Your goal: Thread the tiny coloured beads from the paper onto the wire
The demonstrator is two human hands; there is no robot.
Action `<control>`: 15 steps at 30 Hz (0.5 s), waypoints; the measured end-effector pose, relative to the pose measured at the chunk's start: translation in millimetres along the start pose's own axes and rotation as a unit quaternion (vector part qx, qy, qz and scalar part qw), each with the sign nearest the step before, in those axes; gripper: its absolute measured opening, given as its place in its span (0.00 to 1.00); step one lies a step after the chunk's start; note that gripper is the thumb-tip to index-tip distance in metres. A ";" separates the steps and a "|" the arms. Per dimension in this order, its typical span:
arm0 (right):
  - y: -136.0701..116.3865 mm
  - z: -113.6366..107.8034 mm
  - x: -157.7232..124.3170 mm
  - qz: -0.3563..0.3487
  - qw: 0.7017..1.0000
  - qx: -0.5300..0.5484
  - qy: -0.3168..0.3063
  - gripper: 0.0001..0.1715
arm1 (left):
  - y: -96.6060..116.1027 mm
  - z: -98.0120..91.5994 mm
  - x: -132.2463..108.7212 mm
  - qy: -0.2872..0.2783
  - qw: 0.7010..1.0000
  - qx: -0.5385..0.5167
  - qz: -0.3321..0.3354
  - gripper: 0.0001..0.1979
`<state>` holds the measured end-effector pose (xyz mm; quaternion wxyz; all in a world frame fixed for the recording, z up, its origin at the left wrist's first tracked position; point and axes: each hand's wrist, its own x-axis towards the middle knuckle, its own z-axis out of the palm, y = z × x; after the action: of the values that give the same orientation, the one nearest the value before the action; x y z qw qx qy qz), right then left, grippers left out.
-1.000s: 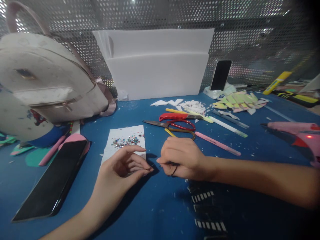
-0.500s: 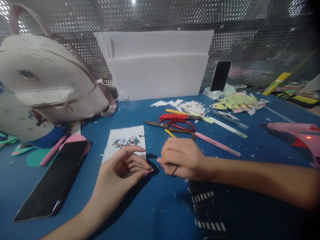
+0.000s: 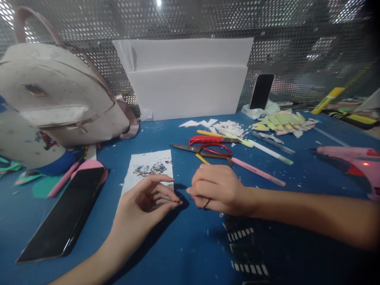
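My left hand [image 3: 142, 206] is in a pinch, thumb against fingertip, with a tiny thin thing between them, too small to name. Facing it across a narrow gap, my right hand [image 3: 218, 188] is closed, knuckles up, wearing a ring. Whatever its fingers hold is hidden. A white paper [image 3: 130, 180] lies behind my left hand, which covers its near edge. Small shiny multicoloured bits [image 3: 151, 169] are heaped on the paper. Just beyond my right hand lie scissors [image 3: 190, 148] with dark red handles.
A red-handled cutter [image 3: 206, 139], a pink pen [image 3: 258, 171] and white scraps [image 3: 230, 128] lie behind. To the right is a pink glue gun [image 3: 350, 156] with a lit red light. Leftward are a black phone [image 3: 62, 213] and a backpack [image 3: 68, 91]. Black-and-white strips [image 3: 249, 268] lie nearest me.
Both hands keep almost the same place and pose. Only a very slight shift of the view shows.
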<state>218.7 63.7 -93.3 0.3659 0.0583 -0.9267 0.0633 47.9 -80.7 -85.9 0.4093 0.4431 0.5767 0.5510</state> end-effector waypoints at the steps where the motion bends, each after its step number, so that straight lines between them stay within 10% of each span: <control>1: 0.0 -0.5 -0.3 -0.002 1.000 -0.003 -0.003 0.06 | 0.1 0.1 -0.1 0.001 1.000 -0.002 0.000 0.17; 15: -0.2 -1.8 -0.1 -0.009 1.000 -0.011 -0.003 0.05 | 8.5 -0.2 -1.4 0.011 0.996 0.093 0.003 0.02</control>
<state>220.1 63.8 -92.0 0.3638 0.0627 -0.9280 0.0501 48.6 -82.1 -77.4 0.3584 0.4747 0.6284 0.5013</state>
